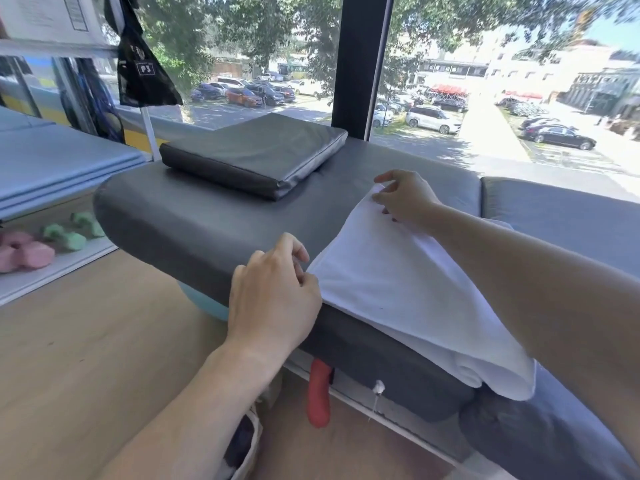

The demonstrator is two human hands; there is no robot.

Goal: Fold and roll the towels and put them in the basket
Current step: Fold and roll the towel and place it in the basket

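A white towel (398,289) lies spread on the dark grey padded bench (194,220), folded over itself, with its near right end hanging over the bench edge. My left hand (277,292) pinches the towel's near left corner at the bench's front edge. My right hand (401,195) pinches the far corner, lifted slightly off the bench. My right forearm crosses above the towel. No basket is in view.
A dark flat cushion (256,150) lies on the bench's far side. A second bench section (561,216) adjoins at right. Pink and green dumbbells (38,244) sit on a low ledge at left. A red handle (318,393) hangs below the bench over the wooden floor.
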